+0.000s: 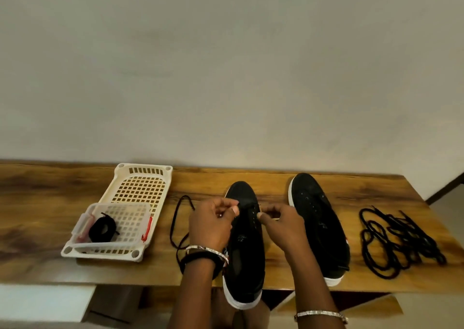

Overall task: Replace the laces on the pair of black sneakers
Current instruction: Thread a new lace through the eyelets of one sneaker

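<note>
Two black sneakers with white soles stand on the wooden table (50, 198), toes pointing away. Over the left sneaker (247, 258) my left hand (211, 225) pinches a black lace (175, 225) near the front eyelets; the lace trails off to the left in a loop on the table. My right hand (282, 225) pinches the other end of the lace at the eyelets on the shoe's right side. The right sneaker (319, 223) stands apart with no lace in it. A loose tangle of black laces (399, 241) lies at the right.
A cream plastic basket (148, 175) sits at the left, holding a smaller clear tray (140, 208) with a coiled black lace (101, 229) inside. The left sneaker's heel hangs over the table's front edge. A plain wall rises behind the table.
</note>
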`<state>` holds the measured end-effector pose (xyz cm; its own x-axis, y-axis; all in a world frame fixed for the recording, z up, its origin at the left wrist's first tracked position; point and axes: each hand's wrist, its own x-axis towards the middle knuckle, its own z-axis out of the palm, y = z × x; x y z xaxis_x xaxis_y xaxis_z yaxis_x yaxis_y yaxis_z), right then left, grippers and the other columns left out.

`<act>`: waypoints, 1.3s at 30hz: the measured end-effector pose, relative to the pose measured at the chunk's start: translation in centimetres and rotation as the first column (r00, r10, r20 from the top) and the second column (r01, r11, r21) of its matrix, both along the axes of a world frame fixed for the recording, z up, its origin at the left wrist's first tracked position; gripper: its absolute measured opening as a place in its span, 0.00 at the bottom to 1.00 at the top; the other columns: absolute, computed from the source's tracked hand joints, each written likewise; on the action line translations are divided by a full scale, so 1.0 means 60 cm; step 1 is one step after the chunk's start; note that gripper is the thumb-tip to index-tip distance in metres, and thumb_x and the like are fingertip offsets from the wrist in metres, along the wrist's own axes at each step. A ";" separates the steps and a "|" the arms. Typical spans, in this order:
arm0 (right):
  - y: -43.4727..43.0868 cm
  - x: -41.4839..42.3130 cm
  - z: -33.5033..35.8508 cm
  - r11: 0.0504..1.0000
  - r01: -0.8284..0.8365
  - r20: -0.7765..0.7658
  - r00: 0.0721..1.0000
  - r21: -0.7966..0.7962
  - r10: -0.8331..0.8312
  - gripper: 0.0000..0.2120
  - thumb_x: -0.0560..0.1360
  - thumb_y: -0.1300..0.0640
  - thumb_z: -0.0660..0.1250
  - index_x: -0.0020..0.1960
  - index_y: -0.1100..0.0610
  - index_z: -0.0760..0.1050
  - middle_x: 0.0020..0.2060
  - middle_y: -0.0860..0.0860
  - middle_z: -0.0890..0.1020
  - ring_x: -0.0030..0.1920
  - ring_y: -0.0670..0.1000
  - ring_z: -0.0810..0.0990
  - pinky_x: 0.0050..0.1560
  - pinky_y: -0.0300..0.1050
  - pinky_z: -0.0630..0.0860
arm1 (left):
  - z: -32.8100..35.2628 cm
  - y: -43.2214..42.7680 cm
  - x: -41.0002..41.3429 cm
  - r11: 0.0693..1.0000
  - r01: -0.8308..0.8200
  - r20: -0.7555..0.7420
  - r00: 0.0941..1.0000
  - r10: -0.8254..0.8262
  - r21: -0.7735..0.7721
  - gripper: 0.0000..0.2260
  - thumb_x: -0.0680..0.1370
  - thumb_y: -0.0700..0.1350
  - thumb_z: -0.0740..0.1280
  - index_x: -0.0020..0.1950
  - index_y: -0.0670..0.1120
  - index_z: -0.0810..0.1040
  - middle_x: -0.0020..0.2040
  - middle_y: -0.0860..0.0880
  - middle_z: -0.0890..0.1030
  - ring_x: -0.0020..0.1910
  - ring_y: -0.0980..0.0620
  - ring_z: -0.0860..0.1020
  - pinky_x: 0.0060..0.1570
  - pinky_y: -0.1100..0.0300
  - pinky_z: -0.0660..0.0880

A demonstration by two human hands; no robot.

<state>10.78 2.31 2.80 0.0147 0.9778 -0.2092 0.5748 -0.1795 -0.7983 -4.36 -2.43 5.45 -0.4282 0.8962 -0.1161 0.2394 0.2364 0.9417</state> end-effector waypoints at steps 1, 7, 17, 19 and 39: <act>-0.006 -0.003 0.004 0.999 -0.010 -0.015 1.000 -0.030 0.010 0.04 0.75 0.52 0.73 0.45 0.43 0.80 0.43 0.41 0.82 0.47 0.44 0.80 0.44 0.40 0.74 | 0.000 -0.010 0.011 1.000 -0.010 -0.056 0.998 0.009 -0.011 0.05 0.76 0.42 0.73 0.48 0.51 0.85 0.42 0.54 0.85 0.38 0.62 0.81 0.38 0.67 0.77; -0.009 -0.039 0.013 0.989 -0.112 0.131 0.984 -0.101 0.125 0.16 0.70 0.51 0.76 0.55 0.54 0.79 0.46 0.47 0.80 0.46 0.48 0.79 0.46 0.44 0.78 | -0.011 -0.024 0.039 0.992 -0.111 -0.115 0.988 0.105 -0.052 0.06 0.75 0.41 0.74 0.51 0.50 0.84 0.41 0.55 0.84 0.43 0.57 0.83 0.46 0.57 0.81; 0.021 -0.019 -0.008 0.986 -0.078 0.069 0.994 -0.146 0.088 0.11 0.70 0.51 0.68 0.50 0.51 0.83 0.45 0.51 0.84 0.45 0.51 0.82 0.44 0.48 0.81 | -0.034 0.062 0.060 0.993 -0.085 -0.428 0.903 0.042 -0.080 0.04 0.77 0.43 0.71 0.50 0.51 0.84 0.47 0.53 0.85 0.46 0.55 0.82 0.40 0.64 0.73; 0.024 -0.006 -0.015 0.985 -0.061 -0.042 0.998 -0.163 0.055 0.07 0.73 0.57 0.69 0.50 0.52 0.83 0.45 0.51 0.85 0.47 0.50 0.83 0.51 0.51 0.82 | -0.047 0.071 0.051 0.995 -0.053 -0.432 0.902 0.010 -0.087 0.04 0.77 0.43 0.71 0.48 0.51 0.84 0.46 0.53 0.85 0.45 0.56 0.82 0.39 0.65 0.72; 0.042 0.030 -0.013 0.899 -0.036 -0.469 0.862 -0.436 -0.193 0.07 0.71 0.69 0.73 0.48 0.64 0.85 0.44 0.57 0.87 0.48 0.54 0.85 0.37 0.44 0.81 | -0.099 0.089 0.052 0.992 0.064 -0.456 0.883 -0.109 -0.111 0.03 0.76 0.44 0.73 0.48 0.49 0.86 0.45 0.54 0.84 0.42 0.60 0.80 0.38 0.70 0.71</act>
